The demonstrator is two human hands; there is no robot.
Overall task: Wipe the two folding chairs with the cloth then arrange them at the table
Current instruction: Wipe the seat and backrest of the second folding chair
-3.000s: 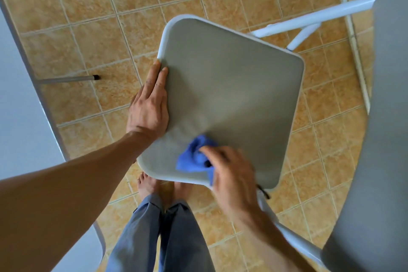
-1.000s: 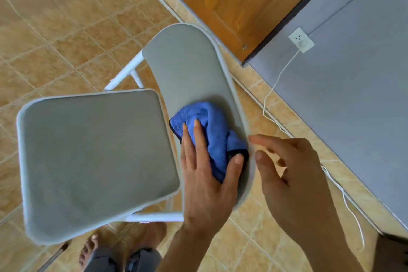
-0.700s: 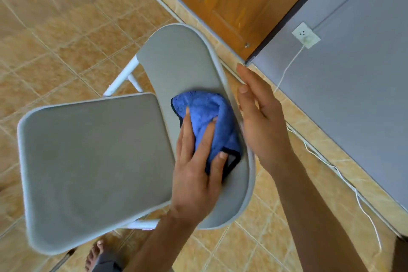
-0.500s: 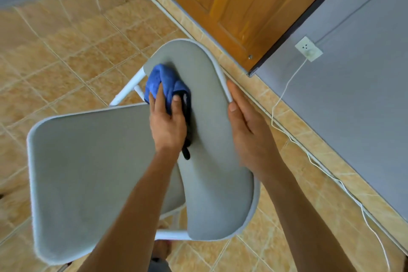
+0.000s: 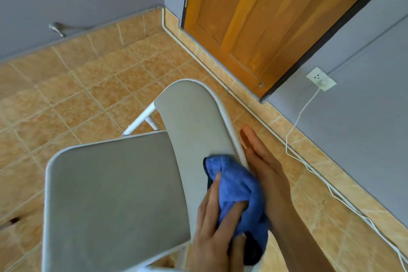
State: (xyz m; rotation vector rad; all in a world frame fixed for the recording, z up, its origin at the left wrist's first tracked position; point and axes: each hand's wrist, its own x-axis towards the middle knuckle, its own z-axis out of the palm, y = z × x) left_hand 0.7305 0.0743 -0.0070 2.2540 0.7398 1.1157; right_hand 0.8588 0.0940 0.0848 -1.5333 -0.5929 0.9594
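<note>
Cloth (image 5: 237,192) now sliding back down backrest (image 5: 194,130), left hand (image 5: 217,232) clamped on it; right hand (image 5: 263,168), fingers together, bracing rim; backrest nearly wiped.

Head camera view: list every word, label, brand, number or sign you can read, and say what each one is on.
None can be read.
Folding chair: plain grey seat and backrest, no label showing.
Cloth: plain blue, no tag visible.
Wooden door: no writing; dark marks on its frame edge are too blurred to tell.
Wall socket: no legible marking.
</note>
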